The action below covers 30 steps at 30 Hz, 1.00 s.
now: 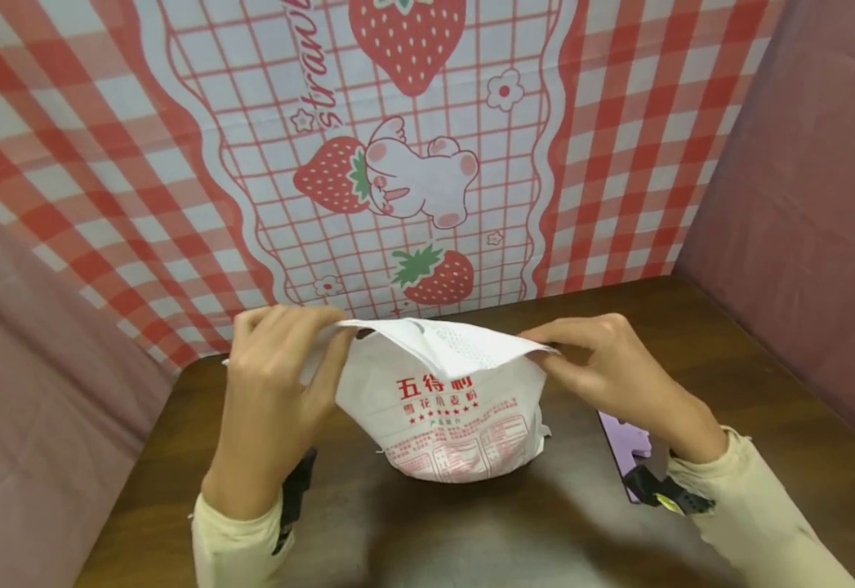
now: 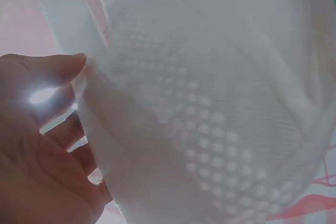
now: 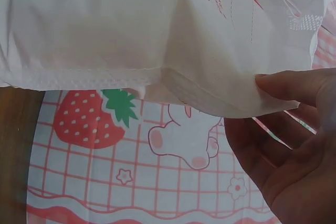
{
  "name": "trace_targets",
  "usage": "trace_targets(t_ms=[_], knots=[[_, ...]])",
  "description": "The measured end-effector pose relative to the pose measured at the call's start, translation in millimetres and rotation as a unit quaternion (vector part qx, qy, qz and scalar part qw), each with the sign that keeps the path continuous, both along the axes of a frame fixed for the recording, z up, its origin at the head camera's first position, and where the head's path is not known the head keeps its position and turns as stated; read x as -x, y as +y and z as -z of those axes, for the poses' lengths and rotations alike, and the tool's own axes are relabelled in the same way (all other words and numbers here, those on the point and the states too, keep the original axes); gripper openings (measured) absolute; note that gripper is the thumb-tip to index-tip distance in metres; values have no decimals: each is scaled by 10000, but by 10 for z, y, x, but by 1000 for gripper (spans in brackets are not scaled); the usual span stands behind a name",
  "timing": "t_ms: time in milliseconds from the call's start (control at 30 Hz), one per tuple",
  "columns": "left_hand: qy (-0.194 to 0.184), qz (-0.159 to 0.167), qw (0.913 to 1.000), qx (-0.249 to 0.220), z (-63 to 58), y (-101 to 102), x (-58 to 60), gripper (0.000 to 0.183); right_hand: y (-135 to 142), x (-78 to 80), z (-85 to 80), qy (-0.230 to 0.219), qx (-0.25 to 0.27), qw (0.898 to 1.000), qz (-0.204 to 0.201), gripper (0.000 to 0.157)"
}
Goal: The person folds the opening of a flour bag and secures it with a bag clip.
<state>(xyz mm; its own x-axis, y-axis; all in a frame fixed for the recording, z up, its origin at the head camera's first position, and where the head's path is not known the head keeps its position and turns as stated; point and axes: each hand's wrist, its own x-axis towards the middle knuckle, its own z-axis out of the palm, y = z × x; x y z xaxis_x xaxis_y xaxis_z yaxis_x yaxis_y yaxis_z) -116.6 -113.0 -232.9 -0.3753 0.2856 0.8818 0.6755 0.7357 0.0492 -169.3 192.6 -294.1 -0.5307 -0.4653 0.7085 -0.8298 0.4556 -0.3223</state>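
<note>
A white flour bag [image 1: 442,441] with red printing stands on the table between my two hands, its mouth folded and held up at both corners. My left hand [image 1: 273,376] pinches the bag's upper left corner between thumb and fingers. In the left wrist view the left thumb [image 2: 58,69] presses on the pale, thin bag wall beside a slot-shaped hole. On the other side, my right hand [image 1: 611,367] pinches the upper right corner. The right wrist view shows the right thumb [image 3: 294,83] on one face of the bag and the fingers behind it. The bag's contents are hidden.
A flat purple object [image 1: 621,449], partly covered by the right forearm, lies on the brown wooden table [image 1: 750,392]. Behind the table hangs a red-checked strawberry cloth [image 1: 427,188]. Pink cloth walls [image 1: 809,204] close in both sides.
</note>
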Motion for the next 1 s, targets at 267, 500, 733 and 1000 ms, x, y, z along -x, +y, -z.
trace_targets(t_ms=[267, 500, 733, 1000], knots=[[491, 747, 9960, -24, -82, 221, -170, 19, -86, -181, -186, -64, 90, 9998, -168, 36], [743, 929, 9929, 60, -66, 385, -204, 27, -178, -387, -381, -567, 97, 9971, -507, 44], [764, 576, 9954, 1, 11, 476, -172, 43, -152, -240, -195, -687, 49, 9970, -349, 36], [644, 382, 9970, 199, 27, 516, -141, 27, -125, -123, -10, -799, 31, 9967, -123, 32]])
